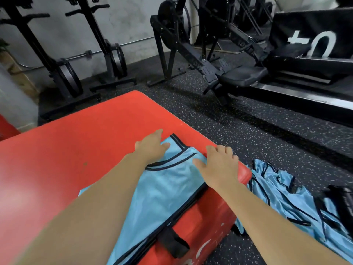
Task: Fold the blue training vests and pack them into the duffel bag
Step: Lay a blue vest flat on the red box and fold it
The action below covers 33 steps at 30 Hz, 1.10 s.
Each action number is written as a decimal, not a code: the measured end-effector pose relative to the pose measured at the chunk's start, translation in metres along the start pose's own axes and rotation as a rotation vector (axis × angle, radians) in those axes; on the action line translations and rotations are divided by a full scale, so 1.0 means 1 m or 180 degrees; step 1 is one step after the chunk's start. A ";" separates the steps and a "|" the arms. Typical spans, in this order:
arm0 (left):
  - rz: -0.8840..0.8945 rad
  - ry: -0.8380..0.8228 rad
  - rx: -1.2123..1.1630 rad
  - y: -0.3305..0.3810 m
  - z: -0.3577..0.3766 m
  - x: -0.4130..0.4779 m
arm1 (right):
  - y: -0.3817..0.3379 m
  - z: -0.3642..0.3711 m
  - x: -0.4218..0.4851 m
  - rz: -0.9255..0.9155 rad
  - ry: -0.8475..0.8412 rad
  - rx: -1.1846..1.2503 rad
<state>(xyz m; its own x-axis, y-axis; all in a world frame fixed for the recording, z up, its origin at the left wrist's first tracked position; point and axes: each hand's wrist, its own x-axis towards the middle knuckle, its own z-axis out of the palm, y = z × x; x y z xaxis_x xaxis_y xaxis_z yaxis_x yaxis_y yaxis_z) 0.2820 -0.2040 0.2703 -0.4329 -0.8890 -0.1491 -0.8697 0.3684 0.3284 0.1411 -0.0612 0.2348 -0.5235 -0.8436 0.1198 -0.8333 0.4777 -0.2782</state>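
Hands are pressing one blue vest [168,190] flat on one red padded box [76,146]: left hand [150,148] and right hand [219,167], fingers straight, slightly apart. One heap of further vests [282,203], too tangled to count, is lying on the floor [229,121] beside the box.

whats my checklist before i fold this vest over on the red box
1. Flat vest on the red box: ok, spread smooth.
2. Both hands on its shoulder end: ok, left hand and right hand press with straight fingers.
3. Hem end squared up: cannot tell, it runs out of frame.
4. Folding surface free of other vests: ok, they are heaped on the floor right of the box.
5. Duffel bag ready: cannot tell, only a blurred black thing at the right edge.
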 end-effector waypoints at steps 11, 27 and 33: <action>-0.0130 -0.1322 -0.1811 0.010 -0.035 0.047 | 0.000 0.007 0.030 0.0040 -0.0307 0.0491; 0.0492 0.0165 -0.0829 -0.049 -0.109 -0.018 | -0.074 -0.065 0.016 -0.0509 -0.0088 0.1799; 0.0261 0.0506 0.0032 -0.108 -0.102 -0.102 | -0.133 -0.055 -0.073 -0.1647 0.0282 0.0874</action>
<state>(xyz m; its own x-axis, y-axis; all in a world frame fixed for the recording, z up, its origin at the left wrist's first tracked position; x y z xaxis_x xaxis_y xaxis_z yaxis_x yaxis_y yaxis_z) 0.4445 -0.1806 0.3450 -0.4603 -0.8873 0.0276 -0.8357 0.4436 0.3238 0.2804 -0.0501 0.3159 -0.0841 -0.9205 0.3816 -0.9140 -0.0813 -0.3974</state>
